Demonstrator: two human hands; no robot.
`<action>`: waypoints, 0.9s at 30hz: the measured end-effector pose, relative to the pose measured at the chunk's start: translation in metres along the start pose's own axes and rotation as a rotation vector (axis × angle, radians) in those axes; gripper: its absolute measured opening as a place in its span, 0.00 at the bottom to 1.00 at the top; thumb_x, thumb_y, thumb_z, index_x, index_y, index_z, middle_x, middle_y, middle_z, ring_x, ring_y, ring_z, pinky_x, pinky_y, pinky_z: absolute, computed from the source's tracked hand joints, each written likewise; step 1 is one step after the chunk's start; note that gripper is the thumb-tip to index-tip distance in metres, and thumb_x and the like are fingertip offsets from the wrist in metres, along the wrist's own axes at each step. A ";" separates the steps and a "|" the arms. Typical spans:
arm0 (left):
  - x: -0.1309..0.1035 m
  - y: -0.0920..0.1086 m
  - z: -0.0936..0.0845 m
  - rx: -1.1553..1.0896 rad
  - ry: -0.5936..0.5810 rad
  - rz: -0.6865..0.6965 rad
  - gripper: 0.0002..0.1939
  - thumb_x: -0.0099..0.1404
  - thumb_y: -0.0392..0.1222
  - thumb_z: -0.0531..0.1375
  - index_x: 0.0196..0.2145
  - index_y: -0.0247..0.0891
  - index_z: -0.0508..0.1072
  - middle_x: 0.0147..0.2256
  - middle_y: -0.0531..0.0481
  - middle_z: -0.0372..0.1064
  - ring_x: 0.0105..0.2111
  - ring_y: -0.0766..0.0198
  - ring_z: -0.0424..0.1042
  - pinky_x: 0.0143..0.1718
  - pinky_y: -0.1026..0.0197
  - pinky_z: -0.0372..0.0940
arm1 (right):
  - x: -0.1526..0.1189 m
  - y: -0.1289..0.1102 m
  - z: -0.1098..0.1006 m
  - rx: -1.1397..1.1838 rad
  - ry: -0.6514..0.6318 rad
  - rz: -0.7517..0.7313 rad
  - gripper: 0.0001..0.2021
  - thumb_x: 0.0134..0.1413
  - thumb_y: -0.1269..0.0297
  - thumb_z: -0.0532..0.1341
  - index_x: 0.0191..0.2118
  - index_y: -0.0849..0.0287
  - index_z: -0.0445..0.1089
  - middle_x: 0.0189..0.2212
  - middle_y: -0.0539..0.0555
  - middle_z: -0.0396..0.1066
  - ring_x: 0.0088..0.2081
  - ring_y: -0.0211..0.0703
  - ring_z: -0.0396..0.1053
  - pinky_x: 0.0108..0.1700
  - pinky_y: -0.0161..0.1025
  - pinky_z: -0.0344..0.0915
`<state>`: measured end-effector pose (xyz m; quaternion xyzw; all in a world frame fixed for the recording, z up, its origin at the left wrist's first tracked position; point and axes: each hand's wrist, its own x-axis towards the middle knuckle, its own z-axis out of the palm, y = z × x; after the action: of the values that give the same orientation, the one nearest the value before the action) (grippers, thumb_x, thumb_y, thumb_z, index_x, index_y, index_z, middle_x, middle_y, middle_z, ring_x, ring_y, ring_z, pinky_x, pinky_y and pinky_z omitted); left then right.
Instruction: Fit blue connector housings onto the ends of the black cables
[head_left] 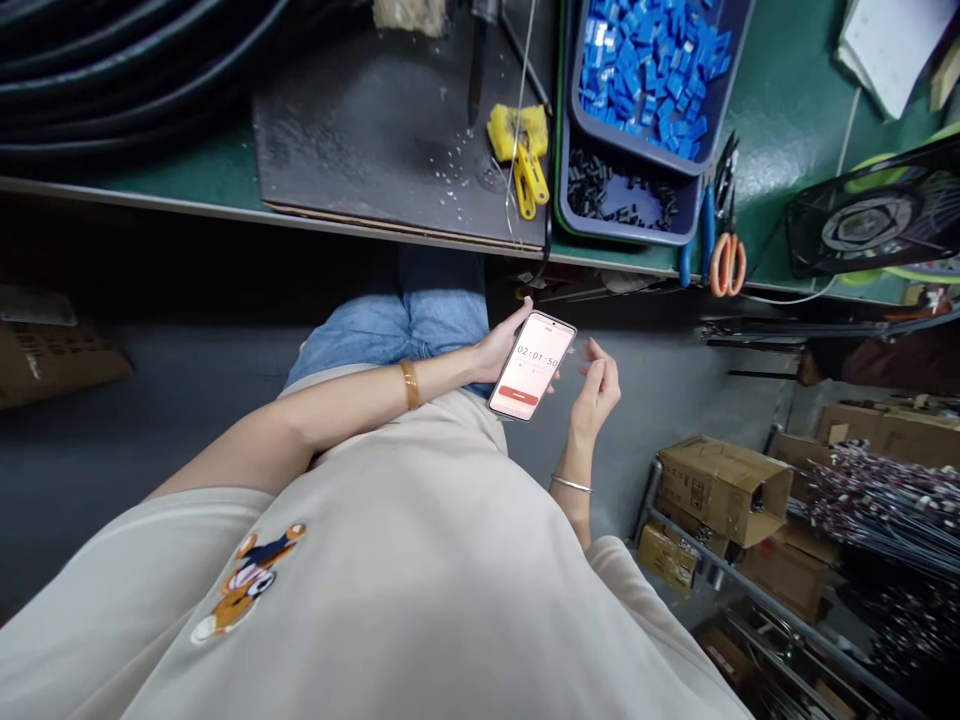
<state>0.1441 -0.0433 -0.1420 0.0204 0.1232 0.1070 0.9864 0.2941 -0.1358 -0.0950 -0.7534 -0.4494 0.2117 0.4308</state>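
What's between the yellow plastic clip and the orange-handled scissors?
From the clip to the scissors, the head view shows a thin black cable, then a blue-grey plastic bin of small black pieces, then a blue-handled tool.

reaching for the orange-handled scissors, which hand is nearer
Right hand, empty, short of the scissors and left of them; left hand, farther left, holds the smartphone.

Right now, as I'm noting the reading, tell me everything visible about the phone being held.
The slim, dark-edged rectangular phone is lit, its glass-looking screen facing up. Dark digits read 02:01:50 on pale pink, above a wide red bar; the smaller text is illegible. It slants, top end toward the right, just beyond the cream shirt. The left hand grips it, fingertips showing past its right edge; the right hand is apart from it.
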 end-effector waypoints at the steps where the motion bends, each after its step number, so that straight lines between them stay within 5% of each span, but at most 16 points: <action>1: 0.000 -0.001 0.000 0.005 0.013 0.001 0.48 0.64 0.74 0.36 0.45 0.28 0.77 0.35 0.33 0.78 0.34 0.47 0.78 0.41 0.43 0.72 | 0.002 -0.002 0.000 -0.054 -0.003 -0.091 0.22 0.64 0.48 0.52 0.53 0.54 0.72 0.55 0.57 0.71 0.57 0.47 0.69 0.59 0.52 0.66; 5: 0.001 -0.003 -0.001 -0.016 0.069 0.020 0.45 0.64 0.74 0.39 0.45 0.32 0.78 0.35 0.36 0.79 0.32 0.49 0.78 0.41 0.43 0.71 | 0.011 -0.009 0.005 -0.277 -0.117 -0.456 0.22 0.68 0.50 0.48 0.60 0.48 0.66 0.67 0.53 0.56 0.71 0.53 0.49 0.69 0.62 0.50; 15: 0.004 -0.005 0.001 -0.038 0.159 0.032 0.41 0.65 0.72 0.44 0.43 0.32 0.78 0.34 0.38 0.79 0.33 0.52 0.78 0.42 0.52 0.70 | 0.019 -0.009 0.030 -0.552 -0.337 -0.620 0.26 0.67 0.45 0.44 0.65 0.44 0.58 0.73 0.51 0.38 0.74 0.57 0.34 0.70 0.67 0.39; 20: 0.003 -0.004 0.000 -0.035 0.136 0.029 0.41 0.67 0.70 0.41 0.45 0.32 0.78 0.34 0.39 0.80 0.33 0.53 0.78 0.41 0.52 0.70 | 0.011 -0.007 0.025 -0.450 -0.373 -0.664 0.21 0.67 0.47 0.46 0.58 0.43 0.67 0.72 0.48 0.45 0.73 0.55 0.38 0.70 0.67 0.40; 27: 0.002 0.000 -0.014 -0.059 -0.008 0.035 0.45 0.64 0.74 0.39 0.50 0.32 0.76 0.40 0.34 0.79 0.40 0.46 0.79 0.46 0.41 0.71 | 0.003 0.001 0.005 -0.165 -0.078 -0.515 0.24 0.68 0.48 0.44 0.53 0.51 0.72 0.62 0.54 0.64 0.69 0.56 0.54 0.68 0.68 0.49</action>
<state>0.1430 -0.0423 -0.1557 -0.0063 0.1157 0.1276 0.9850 0.2930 -0.1312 -0.0983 -0.6382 -0.6582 0.0865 0.3898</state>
